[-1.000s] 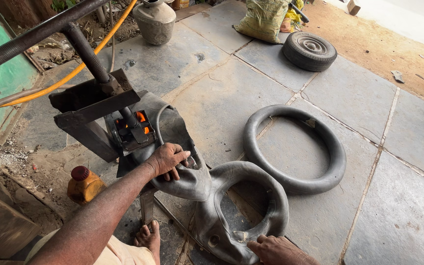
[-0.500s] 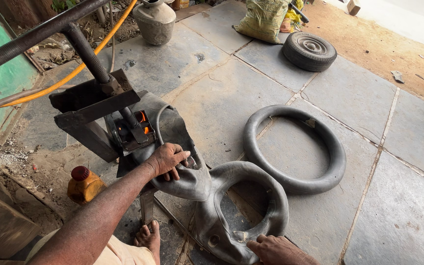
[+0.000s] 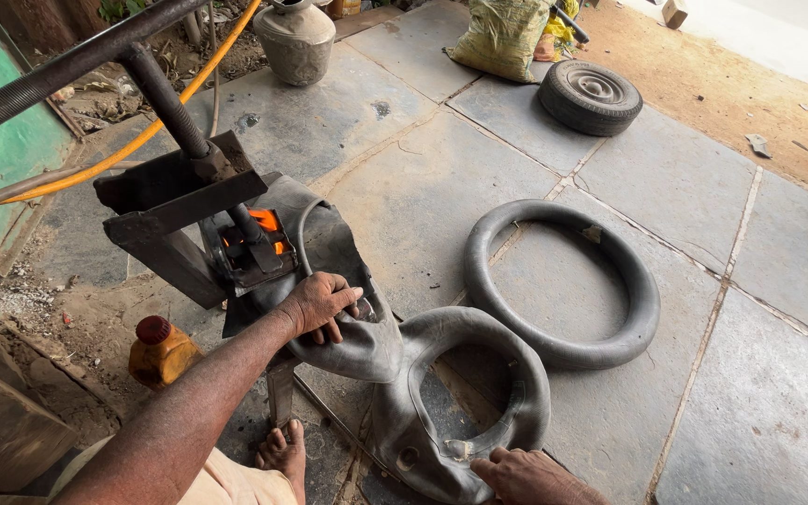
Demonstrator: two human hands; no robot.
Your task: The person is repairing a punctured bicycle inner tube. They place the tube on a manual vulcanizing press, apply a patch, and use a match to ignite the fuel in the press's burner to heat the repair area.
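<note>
My left hand (image 3: 322,304) rests on a dark rubber inner tube (image 3: 395,374), pressing its fold down beside a metal clamp press (image 3: 189,220). A small orange flame (image 3: 268,229) burns in the press under its screw post. The tube's loop hangs down to the stone floor, and my right hand (image 3: 526,475) holds its lower edge near the bottom of the view. My bare foot (image 3: 282,454) shows below the press.
A second inner tube (image 3: 563,281) lies flat on the stone slabs to the right. A small tyre (image 3: 591,96) and a yellow-green sack (image 3: 502,37) sit farther back. An amber bottle with a red cap (image 3: 161,351) stands at left. An orange hose (image 3: 151,131) and metal pot (image 3: 298,37) are behind the press.
</note>
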